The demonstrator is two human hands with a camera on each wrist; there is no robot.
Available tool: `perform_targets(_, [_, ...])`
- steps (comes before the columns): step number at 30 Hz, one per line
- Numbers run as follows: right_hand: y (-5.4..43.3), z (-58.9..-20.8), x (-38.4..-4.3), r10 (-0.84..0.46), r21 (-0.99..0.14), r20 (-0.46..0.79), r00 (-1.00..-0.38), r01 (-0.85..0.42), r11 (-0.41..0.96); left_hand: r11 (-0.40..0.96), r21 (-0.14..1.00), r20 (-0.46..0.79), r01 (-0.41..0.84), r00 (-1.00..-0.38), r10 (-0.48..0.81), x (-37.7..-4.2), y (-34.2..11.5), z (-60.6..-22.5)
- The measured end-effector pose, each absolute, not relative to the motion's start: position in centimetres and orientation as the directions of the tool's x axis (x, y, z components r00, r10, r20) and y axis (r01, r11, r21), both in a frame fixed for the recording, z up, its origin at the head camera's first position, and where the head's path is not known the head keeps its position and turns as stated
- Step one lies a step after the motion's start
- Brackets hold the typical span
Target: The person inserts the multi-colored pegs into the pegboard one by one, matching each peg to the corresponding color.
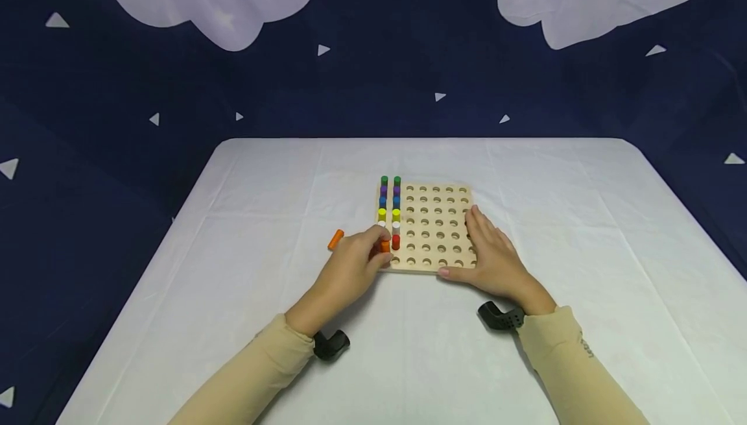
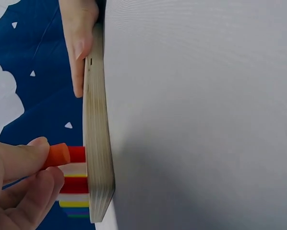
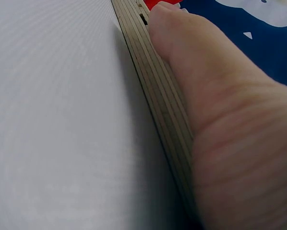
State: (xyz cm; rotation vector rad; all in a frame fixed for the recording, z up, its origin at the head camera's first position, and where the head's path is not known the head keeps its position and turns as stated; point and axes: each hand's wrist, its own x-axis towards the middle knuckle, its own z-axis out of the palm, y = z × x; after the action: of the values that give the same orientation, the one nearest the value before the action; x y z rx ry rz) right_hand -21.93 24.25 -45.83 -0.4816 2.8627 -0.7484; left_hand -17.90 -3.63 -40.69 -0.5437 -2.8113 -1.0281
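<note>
My left hand pinches an orange peg between thumb and fingers, over the near left corner of a wooden pegboard. In the left wrist view the peg's end is clear of the board, beside the red pegs. Two columns of pegs stand upright along the board's left side: green, purple, blue, yellow, white and red from far to near. Fingers partly hide the left column's near end. My right hand rests on the board's right edge, thumb at the near edge, fingers straight.
A loose orange peg lies on the white tablecloth left of the board, close to my left hand. Rows of bare holes fill the rest of the board. A dark blue backdrop with clouds rises behind the table.
</note>
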Motion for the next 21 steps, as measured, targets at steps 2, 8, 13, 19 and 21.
perform_targets(2, [24.25,-45.83,-21.94,-0.340,-0.497,-0.058,-0.939,-0.268,0.825,0.705,0.600,0.217,0.380,-0.924,0.314,-18.07,-3.30,-40.88])
perform_targets(8, [24.20,-45.90,-22.02,-0.341,-0.499,-0.059,-0.938,-0.268,0.824,0.711,0.562,0.245,0.423,-0.906,0.345,-18.25,-2.80,-41.46])
perform_targets(13, [24.24,-45.87,-22.07,-0.341,-0.499,-0.056,-0.938,-0.269,0.823,0.718,0.538,0.265,0.441,-0.898,0.352,-18.25,-2.68,-41.51])
perform_targets(19, [24.22,-45.76,-21.99,-0.339,-0.501,-0.055,-0.939,-0.267,0.823,0.726,0.504,0.279,0.468,-0.883,0.376,-18.30,-2.53,-41.48])
perform_targets(21, [24.21,-45.75,-21.97,-0.337,-0.501,-0.056,-0.940,-0.266,0.824,0.728,0.489,0.287,0.481,-0.876,0.387,-18.30,-2.52,-41.49])
